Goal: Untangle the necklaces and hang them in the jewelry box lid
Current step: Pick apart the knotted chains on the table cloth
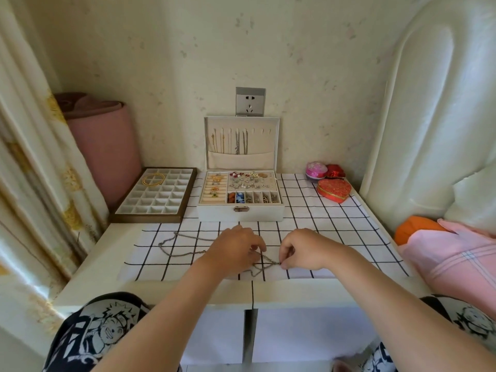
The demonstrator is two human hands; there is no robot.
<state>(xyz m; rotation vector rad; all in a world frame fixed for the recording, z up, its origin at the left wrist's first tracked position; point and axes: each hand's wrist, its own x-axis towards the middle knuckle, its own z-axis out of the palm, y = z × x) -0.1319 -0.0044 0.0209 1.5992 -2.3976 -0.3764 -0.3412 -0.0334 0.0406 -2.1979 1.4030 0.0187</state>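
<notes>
Left hand [236,251] and right hand [303,249] on tangled necklaces [268,260]

**Location: bedside corner of a home bedroom.**
A padded cream headboard [442,116] stands at the right, with folded pink bedding [451,256] beside it. A patterned curtain [32,157] hangs at the left, next to a rolled pink mat [107,146]. The papered wall [308,76] carries a household wall socket [250,102]. A low white table [107,269] with a checked cloth [335,232] holds personal items: an open jewelry box [240,212], a divided tray [155,196] and a red heart-shaped box [333,189].
</notes>
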